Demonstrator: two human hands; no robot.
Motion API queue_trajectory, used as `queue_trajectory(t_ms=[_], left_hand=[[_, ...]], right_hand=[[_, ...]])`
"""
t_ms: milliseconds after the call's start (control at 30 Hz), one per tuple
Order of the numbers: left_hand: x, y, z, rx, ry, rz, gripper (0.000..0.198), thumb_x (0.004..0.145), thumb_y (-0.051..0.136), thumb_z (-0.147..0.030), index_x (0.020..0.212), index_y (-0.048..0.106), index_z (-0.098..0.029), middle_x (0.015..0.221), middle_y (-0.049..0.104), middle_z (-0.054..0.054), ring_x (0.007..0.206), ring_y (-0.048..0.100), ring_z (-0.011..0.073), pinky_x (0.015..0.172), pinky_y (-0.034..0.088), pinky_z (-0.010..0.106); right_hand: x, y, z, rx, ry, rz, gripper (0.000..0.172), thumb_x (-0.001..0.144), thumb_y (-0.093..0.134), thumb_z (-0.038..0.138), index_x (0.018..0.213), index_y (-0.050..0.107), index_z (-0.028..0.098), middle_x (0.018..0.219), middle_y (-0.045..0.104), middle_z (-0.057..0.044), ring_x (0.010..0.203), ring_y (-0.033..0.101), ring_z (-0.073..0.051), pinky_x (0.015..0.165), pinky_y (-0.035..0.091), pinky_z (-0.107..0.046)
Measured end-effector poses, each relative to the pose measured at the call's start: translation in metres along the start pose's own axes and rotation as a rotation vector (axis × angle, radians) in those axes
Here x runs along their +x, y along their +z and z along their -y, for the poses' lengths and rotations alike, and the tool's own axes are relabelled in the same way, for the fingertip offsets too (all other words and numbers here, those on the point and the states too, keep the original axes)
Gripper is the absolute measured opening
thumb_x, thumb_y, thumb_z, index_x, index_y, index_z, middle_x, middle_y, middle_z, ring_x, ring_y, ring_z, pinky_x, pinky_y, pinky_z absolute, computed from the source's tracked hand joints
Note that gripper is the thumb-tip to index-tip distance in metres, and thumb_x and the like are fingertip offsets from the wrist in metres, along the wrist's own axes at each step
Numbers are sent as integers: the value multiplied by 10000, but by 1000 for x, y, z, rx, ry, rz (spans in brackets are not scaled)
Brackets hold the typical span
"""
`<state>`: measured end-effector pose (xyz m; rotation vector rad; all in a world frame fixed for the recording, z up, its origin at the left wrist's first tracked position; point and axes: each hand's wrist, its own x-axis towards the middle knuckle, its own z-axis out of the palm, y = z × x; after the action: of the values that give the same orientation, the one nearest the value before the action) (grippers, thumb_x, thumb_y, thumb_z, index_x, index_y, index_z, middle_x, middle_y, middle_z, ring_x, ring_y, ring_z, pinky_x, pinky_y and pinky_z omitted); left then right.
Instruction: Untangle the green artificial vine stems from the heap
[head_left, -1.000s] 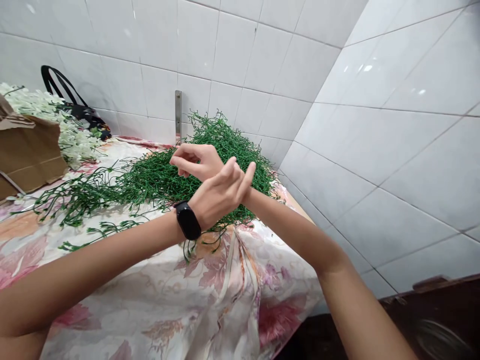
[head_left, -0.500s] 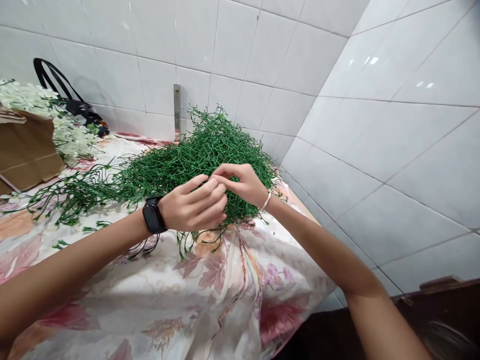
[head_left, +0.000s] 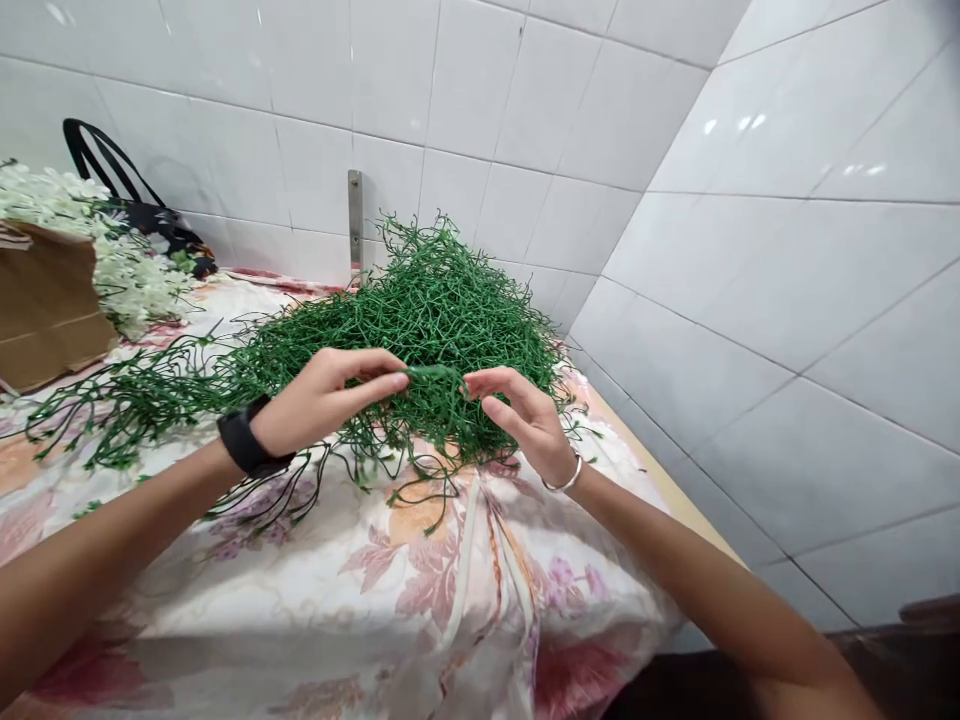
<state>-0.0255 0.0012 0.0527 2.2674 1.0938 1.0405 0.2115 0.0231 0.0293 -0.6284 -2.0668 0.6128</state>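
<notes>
A big heap of green artificial sprigs [head_left: 420, 320] lies on a table under a floral cloth [head_left: 420, 590]. My left hand [head_left: 322, 400], with a black watch on its wrist, pinches one green sprig [head_left: 435, 373] at the heap's near edge, thumb and fingers closed on its left end. My right hand [head_left: 517, 415], with a thin bangle on the wrist, is at the same sprig's right end, fingers curled and partly apart, fingertips touching it. The sprig runs level between both hands.
More loose green sprigs [head_left: 112, 400] trail off to the left. A brown cardboard box [head_left: 45, 310] with white artificial flowers [head_left: 112, 250] stands at the left, a black bag [head_left: 142, 210] behind it. White tiled walls close in at the back and right; a metal bracket [head_left: 355, 225] sticks up.
My hands were crossed above the heap a second ago. They have uncrossed, dropped to the heap's near edge and moved apart, the left taking hold of a sprig.
</notes>
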Motion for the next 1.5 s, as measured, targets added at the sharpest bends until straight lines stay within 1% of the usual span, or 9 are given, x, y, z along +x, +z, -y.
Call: queue_trajectory(t_ms=[100,200,333,467,600,800,933,1233,1500], left_hand=[[1,4,6,-172,-114,-130,243,795,500,-378,859,572,-156,749,603,15,669,549,114,606,436,218],[-2,18,9,-177,-120,-179,265,806,493,-335,1004,522,-162,799,616,29,715,559,123,639,444,228],[-8,35,10,-84,-45,-227,335,831,460,-278,1154,431,-193,841,619,25,722,565,119,672,451,238],[-16,43,7,-32,13,-251,307,849,435,-254,1153,436,-210,876,611,17,717,572,102,679,458,214],[-23,49,5,59,140,-263,280,855,430,-205,1133,453,-218,998,608,27,844,588,113,727,470,210],[-27,53,-4,377,359,-493,364,786,523,-133,1141,465,-188,1163,532,88,1096,472,205,925,394,372],[-31,52,-10,545,523,-435,325,748,603,-168,1058,509,-200,979,633,39,989,535,194,905,365,380],[-29,52,-5,534,463,-401,160,711,650,-285,823,576,-198,727,573,20,762,492,170,695,378,322],[-34,58,-9,484,449,-364,62,739,590,-180,788,556,-199,852,607,22,868,517,190,759,356,358]], right_hand=[[-2,4,-4,-6,14,-91,192,827,476,239,1008,525,199,982,553,-50,904,521,-129,796,431,-299],[-6,6,-4,-94,-50,-163,52,804,508,212,844,531,191,801,537,-15,756,501,-106,694,427,-267],[-8,5,0,-251,-170,-148,84,766,556,201,704,505,176,641,489,13,616,450,-91,602,394,-257],[-6,4,2,-357,-183,-71,96,738,602,243,743,552,161,651,521,-3,627,469,-99,615,402,-268],[-7,8,2,-327,-175,-37,126,737,605,257,806,570,157,648,530,2,612,478,-93,614,414,-260],[-14,20,2,-273,-150,-76,42,769,547,201,786,560,165,686,538,-7,653,503,-99,629,440,-258],[-17,26,4,-246,-231,-62,73,745,572,165,814,550,160,806,556,-42,782,538,-121,692,468,-280],[-22,30,12,-328,-430,-73,143,707,563,86,801,503,176,938,608,-75,871,570,-153,728,502,-337],[-22,32,13,-394,-537,2,192,680,564,45,740,441,180,939,624,-92,929,563,-158,752,514,-322]])
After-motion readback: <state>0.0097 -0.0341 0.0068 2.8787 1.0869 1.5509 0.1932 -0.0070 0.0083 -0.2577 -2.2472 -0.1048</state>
